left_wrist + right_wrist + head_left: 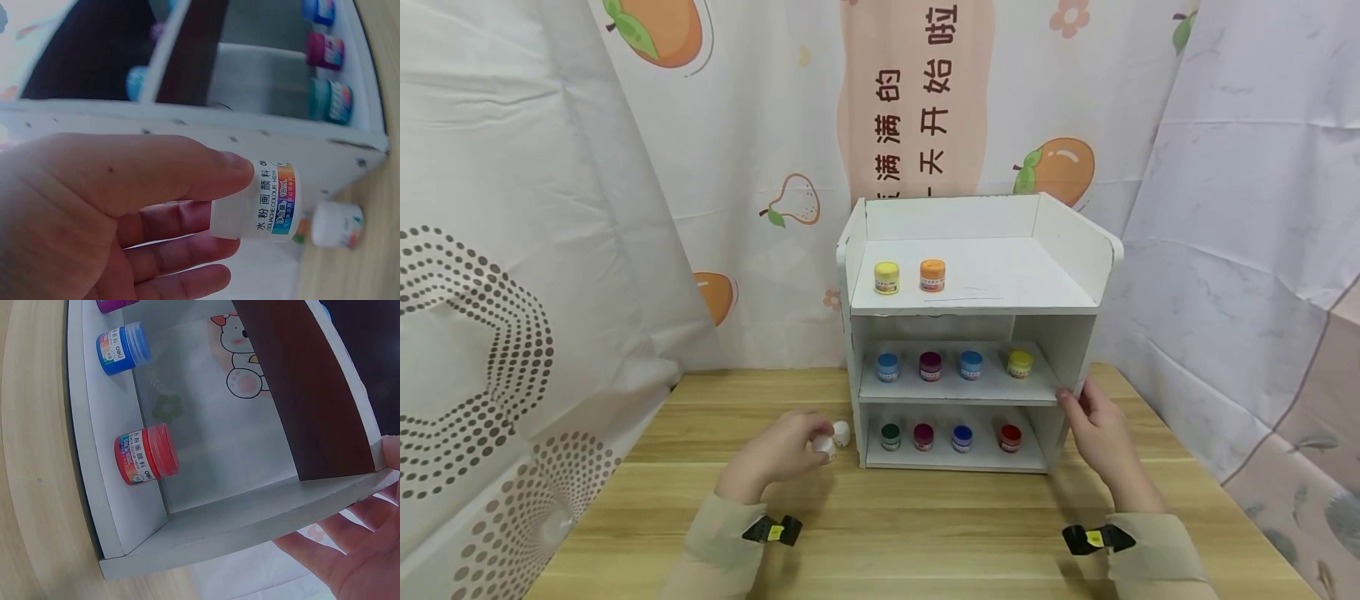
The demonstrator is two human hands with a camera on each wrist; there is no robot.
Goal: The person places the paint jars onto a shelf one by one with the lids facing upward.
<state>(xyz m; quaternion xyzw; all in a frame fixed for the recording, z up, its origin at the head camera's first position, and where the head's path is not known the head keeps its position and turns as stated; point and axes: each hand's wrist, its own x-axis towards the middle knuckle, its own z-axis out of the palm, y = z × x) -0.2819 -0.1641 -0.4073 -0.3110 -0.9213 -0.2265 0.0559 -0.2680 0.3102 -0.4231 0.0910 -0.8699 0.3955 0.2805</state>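
My left hand (784, 447) pinches a white gouache paint jar (270, 206) between thumb and fingers, just left of the white shelf unit (955, 311). A second white jar (842, 432) stands on the table close beside it, near the shelf's left side. My right hand (1096, 423) grips the shelf's right side panel at the height of the middle board. In the right wrist view, the thumb lies on the front edge and the fingers wrap behind the panel. A red jar (147, 454) stands on the bottom board near that panel.
On the top board stand a yellow jar (887, 278) and an orange jar (932, 276). The middle board carries several jars, among them a purple one (930, 367); the bottom board has several more, including a green one (891, 437). Printed curtains (760, 108) hang behind the wooden table (880, 533).
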